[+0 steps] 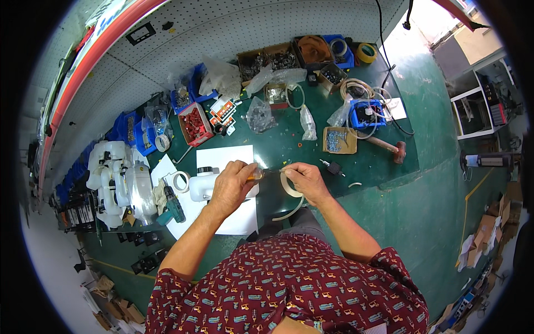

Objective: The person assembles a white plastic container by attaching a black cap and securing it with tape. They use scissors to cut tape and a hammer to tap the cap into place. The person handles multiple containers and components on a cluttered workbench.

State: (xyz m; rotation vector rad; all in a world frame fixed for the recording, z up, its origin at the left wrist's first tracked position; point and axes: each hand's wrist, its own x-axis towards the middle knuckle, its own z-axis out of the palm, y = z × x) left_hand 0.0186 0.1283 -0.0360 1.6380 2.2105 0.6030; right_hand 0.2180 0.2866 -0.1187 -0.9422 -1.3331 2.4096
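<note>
Left hand (232,186) fisted on screwdriver (257,176), right hand (305,181) pinching hose (289,186)

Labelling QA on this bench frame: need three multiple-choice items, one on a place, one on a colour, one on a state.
1. Where does the wooden-handled mallet lie?
A. on the green bench top, to the person's right
B. on the white paper sheet
C. inside the red parts bin

2. What colour is the handle of the screwdriver in the left hand?
A. blue
B. orange
C. black

3. What is the right hand doing?
A. lying flat and empty on the bench
B. gripping the cordless drill
C. holding the whitish plastic tube

Key: 1 A, it rests on the green bench top beyond the right hand. 2 B, an orange handle shows past the closed fingers. 3 C, the fingers are closed around the curved tube at the screwdriver's tip.
</note>
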